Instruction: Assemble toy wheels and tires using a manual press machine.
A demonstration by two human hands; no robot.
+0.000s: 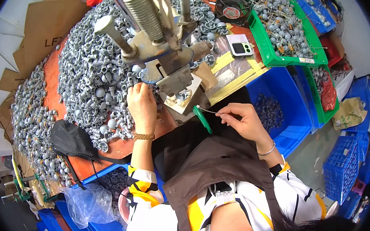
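Press head (158, 58), with its heavy coil spring (143, 13), seems nearest the lens, standing over the orange desk (53, 95). Beneath it a metal ram block (177, 82) hangs above a pale plate (176, 103) bearing a few small grey bits. Right hand (243, 121) pinches one end of a thin rod (209, 110) between thumb and fingers; the rod sits just right of the press foot, apart from the plate. Left hand (142, 105) shows its back, fingers bent at the edge of the grey parts heap (91, 75), just left of the press — fingertips hidden, so cannot tell whether it grips a part. Main risk, by my judgement: fingers caught if either of the hands went under the ram as it dropped. Rod could be struck too if pushed in too far, or twist loose, since only one end is held. Heap looks loose; a careless pull might send parts sliding against the press. Rod's long axis runs leftward and slightly up the view from the fingers — free tip toward the press foot, beside the upper end of a green strip (204, 121). Touching or merely overlapping there, cannot tell. Strip slants down to the right.
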